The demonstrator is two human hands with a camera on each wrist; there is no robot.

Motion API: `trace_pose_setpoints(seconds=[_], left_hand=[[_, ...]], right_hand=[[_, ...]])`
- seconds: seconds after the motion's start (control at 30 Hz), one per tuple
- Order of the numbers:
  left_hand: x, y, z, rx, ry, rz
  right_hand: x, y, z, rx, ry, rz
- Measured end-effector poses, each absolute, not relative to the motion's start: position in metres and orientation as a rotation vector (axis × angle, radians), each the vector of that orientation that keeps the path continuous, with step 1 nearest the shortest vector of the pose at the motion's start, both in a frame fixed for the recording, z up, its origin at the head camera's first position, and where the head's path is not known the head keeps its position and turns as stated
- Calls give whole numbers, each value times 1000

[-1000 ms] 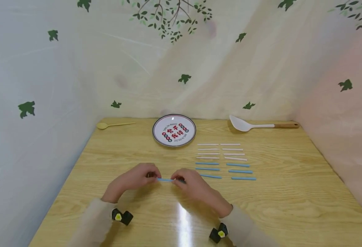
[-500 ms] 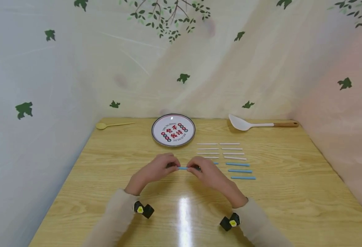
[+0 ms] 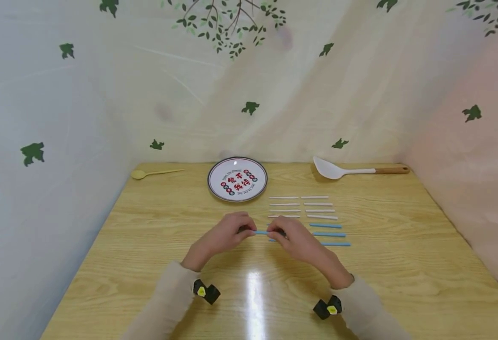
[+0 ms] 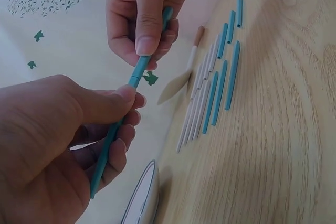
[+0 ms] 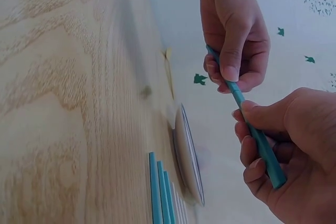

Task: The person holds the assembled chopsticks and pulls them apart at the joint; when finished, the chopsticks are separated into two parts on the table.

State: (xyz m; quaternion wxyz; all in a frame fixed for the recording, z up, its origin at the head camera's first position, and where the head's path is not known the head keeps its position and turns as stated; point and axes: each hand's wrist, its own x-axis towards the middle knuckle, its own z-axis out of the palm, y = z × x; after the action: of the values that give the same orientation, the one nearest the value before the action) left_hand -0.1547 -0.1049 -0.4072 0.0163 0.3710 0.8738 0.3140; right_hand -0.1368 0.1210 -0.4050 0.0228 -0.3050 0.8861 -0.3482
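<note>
Between my two hands, above the table, is a blue two-part chopstick (image 3: 261,232). A seam shows in it in the left wrist view, where its halves meet. My left hand (image 3: 225,233) pinches the thinner half between thumb and fingers, its tip running under the palm. The thicker half is gripped by my right hand (image 3: 302,241), thumb on top. Loose blue chopstick halves (image 3: 329,234) lie to the right; the left column of them is mostly hidden by the right hand in the head view. Beyond these lie rows of white chopstick halves (image 3: 319,210).
A round patterned plate (image 3: 237,179) stands at the back middle of the wooden table (image 3: 147,264). Back left lies a yellow spoon (image 3: 157,173); back right, a white spatula (image 3: 347,171) with a wooden handle. Printed cloth (image 3: 249,85) hangs behind and at the sides.
Both hands have moved right and slightly away from me, holding the blue chopstick between them. They now cover the left column of blue halves. The loose halves stay in place.
</note>
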Motion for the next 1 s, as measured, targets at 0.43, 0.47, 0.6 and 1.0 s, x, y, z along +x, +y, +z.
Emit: trace_pose_setpoints(seconds=[0.43, 0.47, 0.6, 1.0], left_hand=[[-150, -97, -404, 1192, 2748, 1020], [-149, -96, -404, 1203, 2752, 1028], [-147, -94, -403, 1187, 2761, 1048], [-142, -86, -401, 1109, 2764, 1121]], right_hand=[[-129, 132, -405, -986, 2758, -1099], [-128, 133, -405, -986, 2761, -1104], [-126, 136, -405, -1004, 2779, -1119], [-124, 146, -403, -1021, 2800, -1103]])
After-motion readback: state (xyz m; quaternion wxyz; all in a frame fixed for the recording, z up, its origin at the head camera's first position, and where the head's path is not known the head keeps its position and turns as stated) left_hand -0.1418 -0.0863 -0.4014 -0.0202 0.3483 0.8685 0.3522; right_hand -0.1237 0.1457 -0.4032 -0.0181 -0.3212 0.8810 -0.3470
